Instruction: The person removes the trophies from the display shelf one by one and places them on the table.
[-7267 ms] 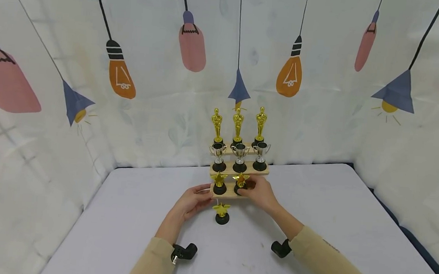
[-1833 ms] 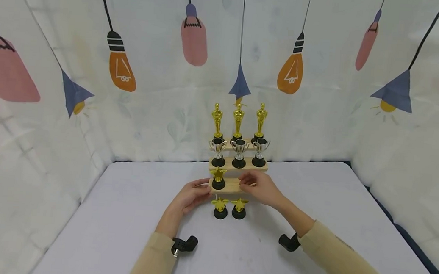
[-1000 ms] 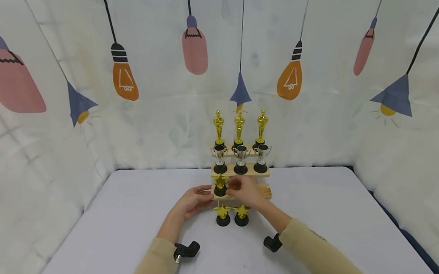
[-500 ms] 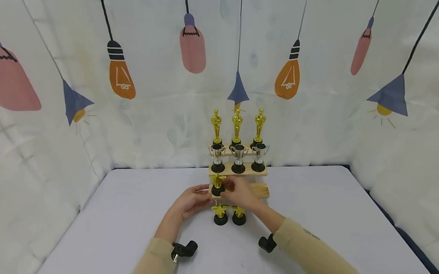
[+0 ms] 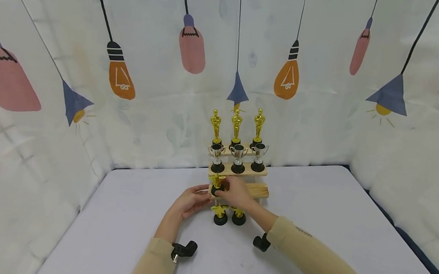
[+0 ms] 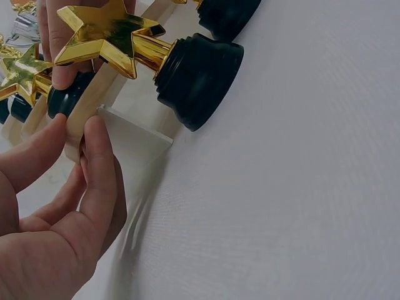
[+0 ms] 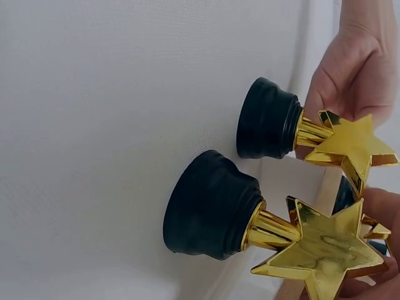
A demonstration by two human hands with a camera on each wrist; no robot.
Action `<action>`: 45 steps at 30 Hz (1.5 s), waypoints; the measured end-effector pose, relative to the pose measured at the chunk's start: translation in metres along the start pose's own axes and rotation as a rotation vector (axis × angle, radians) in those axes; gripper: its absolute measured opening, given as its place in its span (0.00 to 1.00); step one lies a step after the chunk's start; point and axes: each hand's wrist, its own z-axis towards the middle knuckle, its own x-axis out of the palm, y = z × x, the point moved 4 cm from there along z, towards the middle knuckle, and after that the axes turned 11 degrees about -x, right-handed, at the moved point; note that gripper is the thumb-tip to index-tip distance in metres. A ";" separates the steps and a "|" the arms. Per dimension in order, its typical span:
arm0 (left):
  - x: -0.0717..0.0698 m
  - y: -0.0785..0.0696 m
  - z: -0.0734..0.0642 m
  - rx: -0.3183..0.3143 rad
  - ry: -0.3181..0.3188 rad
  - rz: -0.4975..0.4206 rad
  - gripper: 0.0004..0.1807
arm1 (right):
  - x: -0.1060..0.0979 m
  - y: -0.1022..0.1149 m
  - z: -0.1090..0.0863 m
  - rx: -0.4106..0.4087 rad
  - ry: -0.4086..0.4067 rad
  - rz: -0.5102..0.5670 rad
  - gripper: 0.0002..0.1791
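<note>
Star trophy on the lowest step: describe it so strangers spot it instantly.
On the white table stands a three-step wooden rack. At the left end of its lowest step is a gold star trophy. Unlike the two star trophies before the rack, it's pinched by the right hand.

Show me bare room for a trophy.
Bare: tabletop right of the right sleeve and left of the left sleeve; bottom shelf right of the right grip. Crowded: its left end, by a star trophy; middle shelf, under three cups.
</note>
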 end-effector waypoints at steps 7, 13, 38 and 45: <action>0.000 0.002 0.001 -0.014 -0.016 0.005 0.32 | -0.004 -0.003 -0.007 0.042 0.010 0.025 0.17; -0.001 0.001 0.001 -0.009 -0.013 0.005 0.32 | -0.008 -0.007 -0.008 0.033 0.021 0.032 0.21; -0.001 -0.001 0.004 -0.009 -0.019 0.018 0.32 | -0.027 -0.015 -0.019 0.057 -0.012 0.108 0.21; 0.000 -0.001 0.003 -0.010 -0.014 0.013 0.32 | -0.035 -0.021 -0.032 0.111 -0.052 0.128 0.25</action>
